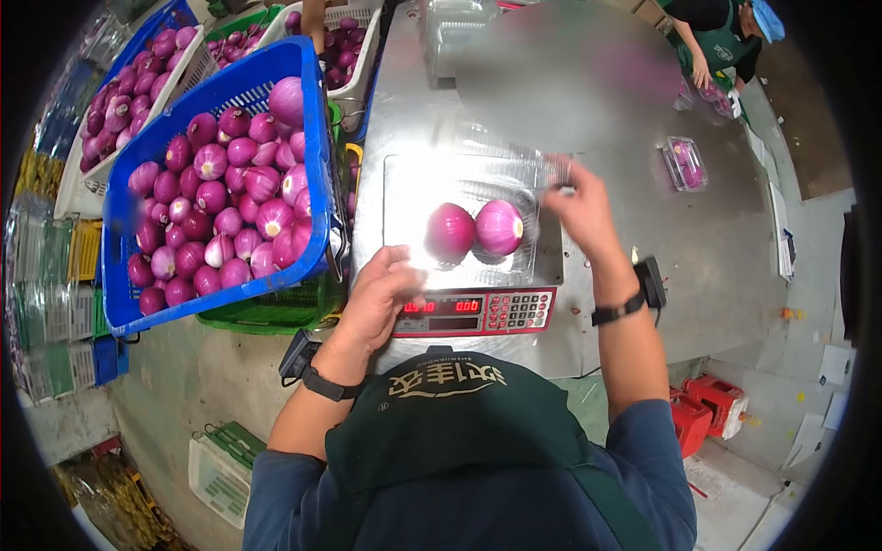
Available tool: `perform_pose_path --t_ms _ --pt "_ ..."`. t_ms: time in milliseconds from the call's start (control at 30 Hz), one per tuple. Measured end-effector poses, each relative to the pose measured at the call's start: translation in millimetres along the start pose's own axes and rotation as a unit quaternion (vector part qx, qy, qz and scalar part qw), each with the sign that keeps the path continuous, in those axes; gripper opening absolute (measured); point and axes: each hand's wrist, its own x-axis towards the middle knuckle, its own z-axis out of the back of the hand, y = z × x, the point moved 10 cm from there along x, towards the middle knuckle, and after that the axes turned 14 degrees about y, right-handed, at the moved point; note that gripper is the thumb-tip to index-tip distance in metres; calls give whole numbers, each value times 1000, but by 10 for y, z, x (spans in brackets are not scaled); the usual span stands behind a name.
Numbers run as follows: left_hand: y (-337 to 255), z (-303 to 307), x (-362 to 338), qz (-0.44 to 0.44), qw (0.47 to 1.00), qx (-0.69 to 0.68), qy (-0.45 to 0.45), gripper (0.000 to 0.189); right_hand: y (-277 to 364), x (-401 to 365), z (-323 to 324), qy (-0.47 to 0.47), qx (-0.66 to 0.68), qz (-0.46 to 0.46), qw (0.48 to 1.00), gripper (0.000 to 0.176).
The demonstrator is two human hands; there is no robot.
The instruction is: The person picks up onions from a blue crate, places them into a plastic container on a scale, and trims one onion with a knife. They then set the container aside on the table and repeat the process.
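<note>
Two peeled red onions, a darker onion [450,232] and a paler onion [500,228], sit side by side in a clear plastic box [516,272]. Under the box is a metal-topped digital scale [404,197] with a red front panel and lit digits. My left hand [384,286] is at the scale's front left corner, fingers stretched and apart, holding nothing visible; its fingertips are blurred. At the box's right edge is my right hand [581,204], its fingers curled and smeared by motion. Whether they grip the plastic I cannot make out.
To my left, a blue crate [324,174] full of red onions leans near the metal table [634,303]. A white crate [175,78] of onions stands behind it. A packed onion box [684,164] lies at right. A co-worker [721,41] stands at the far right corner.
</note>
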Motion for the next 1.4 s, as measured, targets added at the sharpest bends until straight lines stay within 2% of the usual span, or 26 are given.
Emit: perform_pose_path --t_ms 33,67,133,167,200,233,267,300,333,400,467,533,600,667,800,900,1000,1100,1133,1200,1233,1267,1300,1333,1367,1400 --pt "-17 3 -2 -8 1000 0 2 33 311 -284 -40 8 -142 36 989 76" --pt "-5 15 -6 -8 1000 2 10 33 475 -517 -161 42 -191 65 979 84" --pt "45 88 8 -14 998 -53 -5 25 301 -840 -454 146 -110 21 983 101" --pt "25 69 40 -28 999 -41 -13 16 166 -964 -601 191 6 -73 979 105" --pt "13 54 65 -19 999 -6 -35 10 67 -1005 -683 177 68 -67 979 104" --pt "58 155 91 -15 997 31 -74 6 -20 -1010 -706 141 126 -70 980 98" --pt "43 121 118 -28 997 -4 -65 7 -181 -1055 -777 47 324 -102 939 88" --pt "50 140 137 -35 996 -2 -78 10 -249 -1092 -800 56 319 -144 935 75" --pt "59 164 166 -41 997 11 -57 11 -344 -1096 -815 49 274 -141 950 65" --pt "57 147 174 -13 996 32 -76 12 -363 -1138 -828 54 294 -131 945 61" --pt "46 54 234 0 998 31 -58 11 -425 -1179 -762 43 287 -139 947 60" --pt "42 -9 229 10 998 26 -55 13 -466 -1196 -742 49 281 -148 947 60" --pt "13 -47 221 6 995 85 -59 17 -538 -1227 -614 29 295 -132 946 59" --pt "4 70 187 -10 993 90 -75 25 -697 -1247 -475 -8 282 -100 954 56" --pt "-285 69 32 -50 975 170 -133 38 -812 -1416 -242 -50 300 -157 939 49" --pt "-404 65 8 -64 966 191 -164 41 -839 -1476 -209 -43 279 -191 940 49" --pt "-443 30 113 -73 955 241 -156 50 -859 -1476 -215 -34 267 -192 944 50" --pt "-325 61 270 -42 951 259 -161 70 -814 -1487 -194 -21 258 -194 946 50" --pt "-278 60 306 -44 951 260 -161 70 -832 -1489 -192 -21 259 -193 946 50" --pt "-192 -27 458 -14 936 312 -165 76 -899 -1508 -155 -29 290 -176 940 54" --pt "-197 -338 457 9 954 273 -124 81 -914 -1536 -145 -14 283 -193 939 57" --pt "-143 -355 520 -16 952 284 -115 80 -946 -1530 -133 -20 273 -174 946 59" --pt "-232 -642 503 -57 965 234 -105 55 -1087 -1529 -145 -16 278 -165 946 63" --pt "-161 -535 565 -54 952 263 -147 53 -1104 -1537 -124 -7 245 -183 952 74" --pt "-58 -547 675 -50 962 249 -104 54 -1099 -1561 -111 -12 239 -193 952 87" --pt "6 -599 718 -39 956 268 -109 55 -1107 -1549 -121 -8 244 -178 953 93"
